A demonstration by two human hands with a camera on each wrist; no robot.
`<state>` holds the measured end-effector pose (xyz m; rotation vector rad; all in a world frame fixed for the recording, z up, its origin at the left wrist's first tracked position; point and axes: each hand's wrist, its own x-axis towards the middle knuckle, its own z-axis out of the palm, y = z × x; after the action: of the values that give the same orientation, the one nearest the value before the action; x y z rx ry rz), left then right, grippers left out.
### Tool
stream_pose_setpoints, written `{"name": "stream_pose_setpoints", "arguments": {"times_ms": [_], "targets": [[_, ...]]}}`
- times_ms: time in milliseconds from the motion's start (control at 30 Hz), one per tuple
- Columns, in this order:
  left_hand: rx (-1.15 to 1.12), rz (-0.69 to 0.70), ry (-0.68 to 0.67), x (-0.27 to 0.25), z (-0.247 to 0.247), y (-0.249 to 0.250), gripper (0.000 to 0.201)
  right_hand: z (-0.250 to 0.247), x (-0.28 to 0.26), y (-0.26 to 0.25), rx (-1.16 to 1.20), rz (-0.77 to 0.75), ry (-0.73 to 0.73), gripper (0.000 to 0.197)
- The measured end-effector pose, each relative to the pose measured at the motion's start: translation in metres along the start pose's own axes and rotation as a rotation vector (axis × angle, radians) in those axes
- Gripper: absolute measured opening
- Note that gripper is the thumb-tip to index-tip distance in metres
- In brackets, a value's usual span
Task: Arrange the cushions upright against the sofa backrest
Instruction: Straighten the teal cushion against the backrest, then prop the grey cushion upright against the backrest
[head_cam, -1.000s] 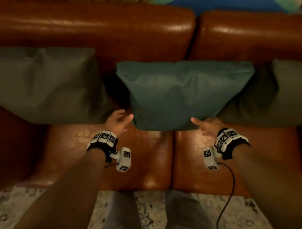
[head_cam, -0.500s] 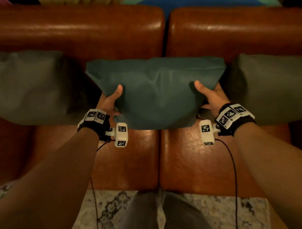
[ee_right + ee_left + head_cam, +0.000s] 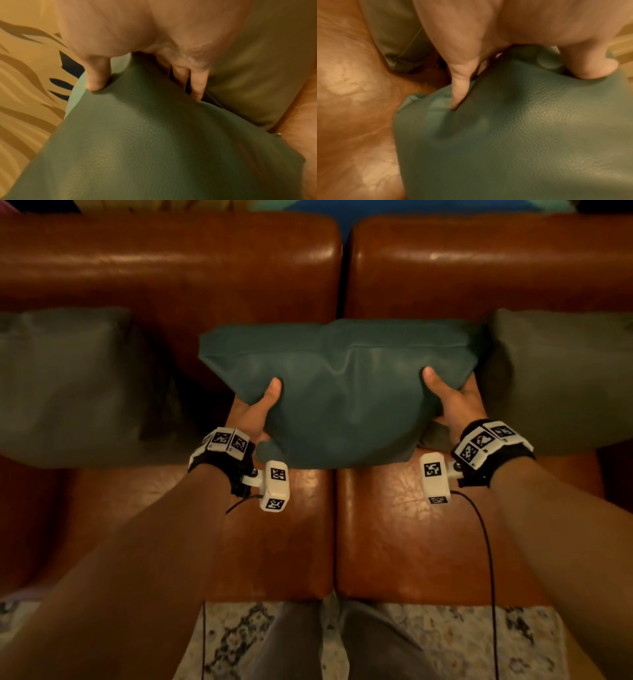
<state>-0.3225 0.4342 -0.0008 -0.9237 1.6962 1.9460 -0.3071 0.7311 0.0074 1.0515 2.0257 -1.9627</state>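
A teal cushion (image 3: 342, 395) stands upright at the middle of the brown leather sofa, against the backrest (image 3: 171, 275) where the two back pads meet. My left hand (image 3: 255, 414) grips its left edge, thumb on the front face and fingers behind. My right hand (image 3: 452, 402) grips its right edge the same way. The wrist views show the teal cushion (image 3: 513, 128) (image 3: 145, 142) pinched between thumb and fingers of my left hand (image 3: 513, 75) and my right hand (image 3: 142, 88). Two grey-green cushions (image 3: 68, 385) (image 3: 561, 378) stand upright at either side.
The seat pads (image 3: 274, 535) in front of the cushions are bare leather. A patterned rug (image 3: 462, 642) lies below the sofa's front edge, with my legs (image 3: 325, 645) over it. A black cable (image 3: 489, 559) hangs from my right wrist.
Both hands rose from the cushion's lower corners to its side edges and took hold of it. In the last half second the grip and the cushion's place stay much the same.
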Motion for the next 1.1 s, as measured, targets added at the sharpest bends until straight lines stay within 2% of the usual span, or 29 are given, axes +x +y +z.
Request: {"name": "stream_pose_setpoints", "arguments": {"times_ms": [100,167,267,300,333,400,467,500,567,600,633,667,700,733,800,900,1000,1100], "targets": [[0.093,-0.010,0.044,0.000,-0.002,0.000,0.075,-0.001,0.002,0.003,-0.040,0.024,-0.010,0.104],[0.137,-0.013,0.064,-0.002,-0.003,0.006,0.070,-0.003,0.003,0.002,-0.061,0.040,-0.017,0.102],[0.101,-0.005,0.070,0.000,-0.012,0.004,0.062,-0.012,0.003,0.004,-0.078,0.058,-0.017,0.119],[0.073,0.000,0.062,-0.001,-0.017,0.002,0.061,-0.015,0.000,0.007,-0.092,0.054,-0.021,0.118],[0.058,0.010,0.058,-0.003,-0.024,-0.002,0.061,-0.019,-0.003,0.011,-0.113,0.051,-0.027,0.110],[0.095,0.031,0.095,-0.005,-0.037,-0.014,0.064,-0.026,-0.013,0.021,-0.146,0.061,-0.032,0.079],[0.082,0.011,0.147,-0.009,-0.049,-0.032,0.059,-0.033,-0.023,0.036,-0.149,0.112,-0.045,0.048],[0.076,-0.040,0.123,-0.011,-0.054,-0.041,0.051,-0.038,-0.028,0.044,-0.152,0.135,-0.057,0.033],[-0.040,-0.223,-0.132,-0.011,-0.065,-0.065,0.034,-0.048,-0.037,0.063,-0.229,0.188,-0.078,0.007],[0.041,-0.242,-0.198,-0.011,-0.067,-0.078,0.029,-0.055,-0.041,0.074,-0.282,0.211,-0.093,0.015],[0.139,-0.264,-0.148,-0.017,-0.062,-0.087,0.023,-0.063,-0.043,0.085,-0.317,0.244,-0.109,0.023],[0.261,-0.247,-0.072,-0.020,-0.053,-0.096,0.019,-0.073,-0.046,0.095,-0.344,0.280,-0.121,0.027],[0.397,-0.171,0.032,-0.025,-0.045,-0.107,0.018,-0.082,-0.049,0.104,-0.370,0.307,-0.125,0.027],[0.458,-0.136,0.042,-0.031,-0.036,-0.117,0.018,-0.092,-0.052,0.110,-0.388,0.329,-0.128,0.024],[0.534,-0.103,-0.031,-0.037,-0.013,-0.132,0.013,-0.115,-0.054,0.121,-0.407,0.360,-0.136,0.014],[0.616,-0.090,-0.106,-0.045,0.035,-0.139,0.019,-0.155,-0.049,0.133,-0.404,0.369,-0.128,0.011],[0.672,0.004,-0.191,-0.059,0.099,-0.133,0.020,-0.198,-0.040,0.134,-0.372,0.336,-0.047,0.006],[0.688,0.062,-0.244,-0.060,0.164,-0.124,0.015,-0.244,-0.020,0.122,-0.326,0.254,0.071,0.010]]}}
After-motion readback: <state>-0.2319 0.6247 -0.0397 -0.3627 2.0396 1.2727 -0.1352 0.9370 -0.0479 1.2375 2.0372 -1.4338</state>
